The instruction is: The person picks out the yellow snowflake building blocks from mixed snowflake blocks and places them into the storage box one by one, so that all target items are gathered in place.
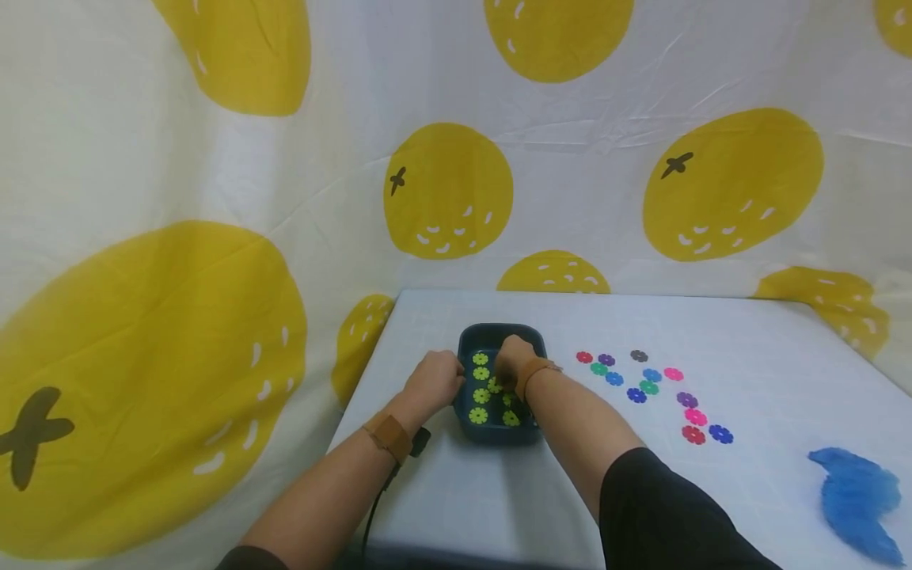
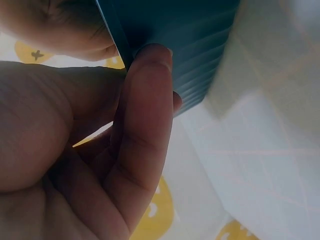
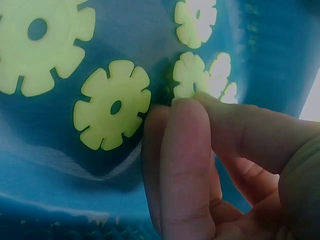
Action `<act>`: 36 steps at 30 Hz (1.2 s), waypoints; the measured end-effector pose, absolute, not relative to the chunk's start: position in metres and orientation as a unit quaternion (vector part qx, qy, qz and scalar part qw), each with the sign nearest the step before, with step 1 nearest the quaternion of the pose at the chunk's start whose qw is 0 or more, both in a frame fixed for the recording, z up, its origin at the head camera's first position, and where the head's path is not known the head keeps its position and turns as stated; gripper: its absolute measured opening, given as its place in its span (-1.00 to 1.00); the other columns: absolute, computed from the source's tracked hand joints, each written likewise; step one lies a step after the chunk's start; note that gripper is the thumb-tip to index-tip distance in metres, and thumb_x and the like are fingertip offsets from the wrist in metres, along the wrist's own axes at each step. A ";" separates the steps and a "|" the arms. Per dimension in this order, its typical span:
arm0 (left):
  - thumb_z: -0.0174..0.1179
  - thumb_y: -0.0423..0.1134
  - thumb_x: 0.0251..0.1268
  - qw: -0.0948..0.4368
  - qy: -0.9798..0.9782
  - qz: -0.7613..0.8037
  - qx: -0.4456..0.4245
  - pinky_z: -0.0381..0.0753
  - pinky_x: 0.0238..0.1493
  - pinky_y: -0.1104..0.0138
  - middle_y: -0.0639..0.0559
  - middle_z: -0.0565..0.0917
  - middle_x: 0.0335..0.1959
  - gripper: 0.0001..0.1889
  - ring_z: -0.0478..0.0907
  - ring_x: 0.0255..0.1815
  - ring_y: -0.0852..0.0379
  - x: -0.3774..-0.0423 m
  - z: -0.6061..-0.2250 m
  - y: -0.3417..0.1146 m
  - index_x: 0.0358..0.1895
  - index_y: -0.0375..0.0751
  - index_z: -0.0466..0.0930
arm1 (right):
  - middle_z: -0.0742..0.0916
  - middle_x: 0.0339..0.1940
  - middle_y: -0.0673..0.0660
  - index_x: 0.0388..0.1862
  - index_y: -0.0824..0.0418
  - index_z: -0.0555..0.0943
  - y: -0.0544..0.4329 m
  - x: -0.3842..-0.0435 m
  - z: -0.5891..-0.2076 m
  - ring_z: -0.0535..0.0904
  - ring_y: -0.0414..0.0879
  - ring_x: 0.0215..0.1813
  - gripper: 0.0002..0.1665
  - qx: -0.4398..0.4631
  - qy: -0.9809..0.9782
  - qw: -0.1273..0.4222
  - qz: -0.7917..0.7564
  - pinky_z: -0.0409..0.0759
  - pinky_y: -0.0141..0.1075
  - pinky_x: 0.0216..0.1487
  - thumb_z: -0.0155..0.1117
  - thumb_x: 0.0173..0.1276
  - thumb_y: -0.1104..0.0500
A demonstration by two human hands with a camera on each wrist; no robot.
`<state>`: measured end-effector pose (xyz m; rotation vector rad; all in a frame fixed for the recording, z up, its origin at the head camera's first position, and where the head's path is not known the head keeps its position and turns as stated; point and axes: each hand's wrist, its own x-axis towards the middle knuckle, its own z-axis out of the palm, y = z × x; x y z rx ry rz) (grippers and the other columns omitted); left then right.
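Note:
A dark teal rectangular bin [image 1: 499,435] stands on the white table, with several yellow-green notched discs [image 1: 479,416] lying flat on its floor. My left hand [image 1: 436,378] grips the bin's left wall; in the left wrist view, the thumb is on one side and the curled fingers [image 2: 145,115] press the ribbed outside. Inside the bin, toward its right side, is my right hand [image 1: 513,360]. Its thumb and forefinger pinch the edge of a yellow-green notched disc [image 3: 189,72] in the right wrist view. Another such disc [image 3: 112,105] lies close beside those fingertips.
Right of the bin, several loose notched discs in red, blue, green, pink, purple and grey, such as a pink disc [image 1: 695,417], are scattered on the table [image 1: 606,491]. Crumpled blue film [image 1: 858,503] lies at the right. A lemon-patterned cloth [image 1: 570,182] hangs behind.

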<state>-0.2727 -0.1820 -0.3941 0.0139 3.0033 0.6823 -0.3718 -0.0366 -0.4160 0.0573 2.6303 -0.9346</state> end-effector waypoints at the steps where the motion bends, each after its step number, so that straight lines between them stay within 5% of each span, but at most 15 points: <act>1: 0.19 -0.33 0.50 0.033 0.974 0.224 0.004 0.59 -0.47 0.36 0.02 0.65 -0.51 -0.81 0.57 -0.52 0.16 -0.272 -0.395 -0.181 -0.18 -0.31 0.80 | 0.70 -0.25 0.34 0.06 0.46 0.60 -0.036 -0.372 -0.418 0.71 0.13 -0.33 -0.56 0.020 0.929 0.172 -0.327 0.70 -0.18 -0.51 0.47 0.19 0.44; 12: 0.19 -0.32 0.51 0.050 0.970 0.236 -0.006 0.65 -0.41 0.35 -0.05 0.71 -0.39 -0.79 0.62 -0.46 0.14 -0.268 -0.398 -0.173 -0.03 -0.35 0.77 | 0.70 -0.27 0.29 -0.03 0.42 0.63 -0.018 -0.367 -0.410 0.70 0.09 -0.37 -0.67 -0.012 0.945 0.135 -0.299 0.68 -0.19 -0.49 0.46 0.24 0.38; 20: 0.22 -0.31 0.50 0.054 0.971 0.233 -0.014 0.68 -0.36 0.35 -0.15 0.78 -0.14 -0.76 0.64 -0.39 0.16 -0.265 -0.401 -0.174 0.07 -0.35 0.74 | 0.72 -0.29 0.28 -0.14 0.38 0.62 0.003 -0.357 -0.378 0.76 0.14 -0.28 -0.73 -0.023 0.936 0.144 -0.320 0.78 -0.09 -0.19 0.45 0.19 0.38; 26: 0.21 -0.32 0.50 0.055 0.972 0.228 -0.018 0.65 -0.39 0.36 -0.09 0.75 -0.25 -0.78 0.62 -0.42 0.14 -0.265 -0.399 -0.176 0.04 -0.36 0.75 | 0.76 -0.27 0.28 -0.20 0.35 0.71 0.036 -0.349 -0.355 0.78 0.08 -0.31 -0.85 -0.031 0.923 0.139 -0.357 0.78 -0.13 -0.17 0.43 0.26 0.31; 36: 0.20 -0.32 0.51 0.047 0.979 0.198 -0.023 0.62 -0.43 0.37 -0.05 0.69 -0.38 -0.81 0.60 -0.43 0.11 -0.274 -0.385 -0.179 -0.04 -0.34 0.76 | 0.69 -0.07 0.33 0.11 0.38 0.56 0.093 -0.343 -0.354 0.72 0.10 -0.22 -0.62 0.003 0.942 0.177 -0.286 0.76 -0.22 -0.20 0.40 0.35 0.33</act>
